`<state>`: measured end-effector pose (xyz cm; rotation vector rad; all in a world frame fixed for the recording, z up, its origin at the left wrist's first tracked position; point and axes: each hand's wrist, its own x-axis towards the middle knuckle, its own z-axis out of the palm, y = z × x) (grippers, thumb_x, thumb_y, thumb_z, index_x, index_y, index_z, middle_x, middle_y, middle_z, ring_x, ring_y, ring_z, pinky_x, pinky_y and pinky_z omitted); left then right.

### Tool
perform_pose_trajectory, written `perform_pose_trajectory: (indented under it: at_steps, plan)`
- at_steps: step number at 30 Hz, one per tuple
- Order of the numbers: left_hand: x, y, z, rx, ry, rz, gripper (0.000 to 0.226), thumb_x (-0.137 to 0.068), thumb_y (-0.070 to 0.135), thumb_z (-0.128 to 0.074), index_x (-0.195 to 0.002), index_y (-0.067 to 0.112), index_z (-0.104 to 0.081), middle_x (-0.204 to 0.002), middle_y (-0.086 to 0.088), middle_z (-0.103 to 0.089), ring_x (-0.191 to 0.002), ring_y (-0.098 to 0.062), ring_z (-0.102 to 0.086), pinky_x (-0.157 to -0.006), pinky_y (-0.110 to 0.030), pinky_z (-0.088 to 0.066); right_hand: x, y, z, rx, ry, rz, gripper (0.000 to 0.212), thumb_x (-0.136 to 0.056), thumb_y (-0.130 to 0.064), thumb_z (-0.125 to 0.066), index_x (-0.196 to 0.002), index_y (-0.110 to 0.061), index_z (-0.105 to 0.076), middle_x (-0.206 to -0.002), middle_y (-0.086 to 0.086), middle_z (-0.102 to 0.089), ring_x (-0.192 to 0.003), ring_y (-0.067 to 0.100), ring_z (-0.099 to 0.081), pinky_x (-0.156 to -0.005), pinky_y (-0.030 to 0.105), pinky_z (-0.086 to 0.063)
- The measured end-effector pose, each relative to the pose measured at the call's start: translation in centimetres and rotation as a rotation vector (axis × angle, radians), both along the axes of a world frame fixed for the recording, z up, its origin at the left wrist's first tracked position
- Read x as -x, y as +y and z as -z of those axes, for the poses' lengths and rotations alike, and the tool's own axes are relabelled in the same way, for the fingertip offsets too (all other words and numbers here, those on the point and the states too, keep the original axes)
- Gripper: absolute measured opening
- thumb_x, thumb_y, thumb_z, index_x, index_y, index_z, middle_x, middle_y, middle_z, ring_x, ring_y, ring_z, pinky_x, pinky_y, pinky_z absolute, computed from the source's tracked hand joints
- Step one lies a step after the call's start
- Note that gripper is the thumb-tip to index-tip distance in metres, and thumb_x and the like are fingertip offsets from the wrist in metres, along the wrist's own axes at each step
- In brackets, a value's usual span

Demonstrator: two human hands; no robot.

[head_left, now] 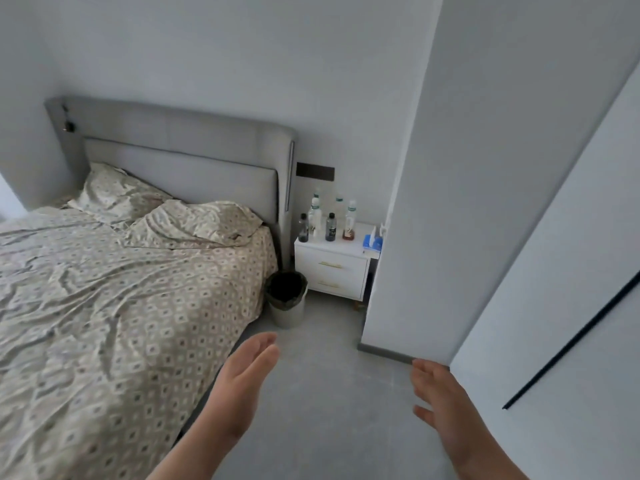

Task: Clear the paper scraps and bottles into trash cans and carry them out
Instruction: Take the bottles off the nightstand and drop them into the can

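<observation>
Grey tiled floor (329, 393) ahead, with a trash can (287, 315) standing on it, tucked between the bed (104, 289) corner and a white two-drawer bedside surface (362, 230), just beside both. About six bottles (327, 220) grouped on the left and back of that surface (count unsure, some overlapping). All upright, long axes vertical, caps pointing up: two small dark ones in front, taller clear ones with pale caps behind. Blue tissue pack (373, 241) at the right edge of the same top, apart from the bottles. No paper scraps made out from here. Trash can upright too, mouth up, dark liner folded over the rim, inside too dark to read.

Left hand (249, 372) held out low in front, fingers straight and together, holding nothing. Right hand (440, 396) out likewise, fingers loosely spread, empty. Both well short of the bottles and can.

Step in hand, by judgement: approach along the gap beside the bed. To do it well:
- Walk right up before reaching.
- Take the front dark bottles first to avoid knocking the back row.
- Grip each round the body at mid-height.
- Keep upright until over the can (liquid apparently left in a few), then lower into the mouth.
- Probably worth pulling the can clear of the bed corner first.
</observation>
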<state>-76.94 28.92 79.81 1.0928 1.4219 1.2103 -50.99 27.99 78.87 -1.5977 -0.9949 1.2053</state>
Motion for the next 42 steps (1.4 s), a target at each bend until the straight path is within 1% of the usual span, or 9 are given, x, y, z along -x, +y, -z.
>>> perform_pose_trajectory:
  at_steps: [5, 9, 14, 18, 21, 26, 33, 39, 42]
  plan:
    - [0.1, 8.3, 1.1, 0.020, -0.028, 0.005, 0.057, -0.052, 0.059, -0.059, -0.100, 0.029, -0.065, -0.111, 0.005, -0.067, -0.107, -0.005, -0.058, -0.095, -0.030, -0.042, 0.8, 9.2, 1.9, 0.041, 0.026, 0.018, 0.014, -0.093, -0.016, -0.055, -0.105, -0.024, -0.058, -0.103, -0.010, -0.057, -0.105, 0.021, -0.055, -0.095, 0.043, -0.045]
    - [-0.2, 16.6, 1.3, 0.028, -0.042, 0.033, 0.063, -0.051, 0.054, -0.063, -0.104, 0.020, -0.064, -0.111, 0.004, -0.067, -0.099, 0.007, -0.061, -0.083, -0.011, -0.044, 0.5, 18.5, 2.4, 0.031, 0.021, 0.022, 0.014, -0.092, -0.017, -0.057, -0.105, -0.023, -0.059, -0.100, -0.009, -0.060, -0.088, 0.014, -0.057, -0.095, 0.046, -0.046]
    - [0.9, 26.2, -0.1, 0.002, -0.038, 0.003, 0.018, -0.082, 0.020, -0.066, -0.100, 0.021, -0.062, -0.106, 0.010, -0.065, -0.093, 0.018, -0.058, -0.071, -0.001, -0.045, 1.3, 29.5, 0.9, 0.014, 0.028, -0.043, 0.016, -0.094, -0.019, -0.055, -0.110, -0.020, -0.057, -0.109, -0.001, -0.058, -0.098, 0.018, -0.056, -0.092, 0.041, -0.047]
    - [3.3, 32.3, -1.3, -0.045, -0.037, -0.040, 0.023, -0.077, 0.028, -0.062, -0.099, 0.024, -0.064, -0.097, 0.015, -0.068, -0.086, 0.020, -0.058, -0.073, -0.008, -0.046, 3.2, 37.3, -0.9, 0.005, -0.003, -0.133, 0.020, -0.095, -0.023, -0.052, -0.115, -0.022, -0.053, -0.111, -0.006, -0.057, -0.108, 0.018, -0.054, -0.096, 0.038, -0.046]
    - [6.1, 37.3, -1.2, -0.021, -0.046, -0.086, 0.015, -0.082, 0.025, -0.064, -0.097, 0.023, -0.065, -0.089, 0.014, -0.073, -0.089, 0.008, -0.062, -0.077, -0.010, -0.047, 5.3, 43.2, -1.4, 0.018, -0.023, -0.152, 0.024, -0.095, -0.022, -0.051, -0.119, -0.021, -0.053, -0.117, -0.001, -0.055, -0.114, 0.018, -0.051, -0.096, 0.036, -0.045]
    - [10.9, 47.0, -0.6, 0.006, 0.004, -0.124, 0.046, -0.058, 0.056, -0.062, -0.098, 0.033, -0.068, -0.103, 0.012, -0.071, -0.104, 0.000, -0.058, -0.096, -0.033, -0.043, 9.1, 53.2, -0.9, 0.032, -0.048, -0.133, 0.021, -0.095, -0.023, -0.051, -0.116, -0.023, -0.051, -0.117, -0.001, -0.052, -0.112, 0.019, -0.050, -0.094, 0.036, -0.043]
    - [13.5, 63.2, -0.2, 0.014, -0.031, 0.014, 0.017, -0.090, 0.019, -0.060, -0.106, 0.020, -0.065, -0.103, 0.012, -0.066, -0.101, 0.003, -0.054, -0.081, -0.019, -0.042, 11.5, 65.0, -0.3, 0.097, -0.112, -0.021, 0.025, -0.092, -0.024, -0.056, -0.117, -0.022, -0.054, -0.121, 0.002, -0.051, -0.113, 0.019, -0.050, -0.102, 0.041, -0.043]
    - [12.3, 74.2, 1.9, 0.060, 0.066, 0.102, 0.017, -0.088, 0.018, -0.063, -0.093, 0.033, -0.065, -0.095, 0.018, -0.070, -0.099, 0.001, -0.057, -0.088, -0.028, -0.042, 9.3, 72.5, 1.6, 0.215, -0.114, 0.054, 0.035, -0.093, -0.022, -0.055, -0.128, -0.018, -0.050, -0.135, 0.003, -0.047, -0.121, 0.020, -0.048, -0.100, 0.033, -0.042]
    - [11.2, 79.4, 3.4, 0.113, 0.098, 0.137, 0.013, -0.088, 0.019, -0.065, -0.096, 0.028, -0.068, -0.095, 0.018, -0.072, -0.102, 0.001, -0.057, -0.088, -0.029, -0.042, 7.1, 77.0, 4.2, 0.260, -0.098, 0.010, 0.057, -0.074, -0.045, -0.067, -0.124, -0.026, -0.049, -0.133, -0.004, -0.050, -0.116, 0.011, -0.051, -0.101, 0.034, -0.043]
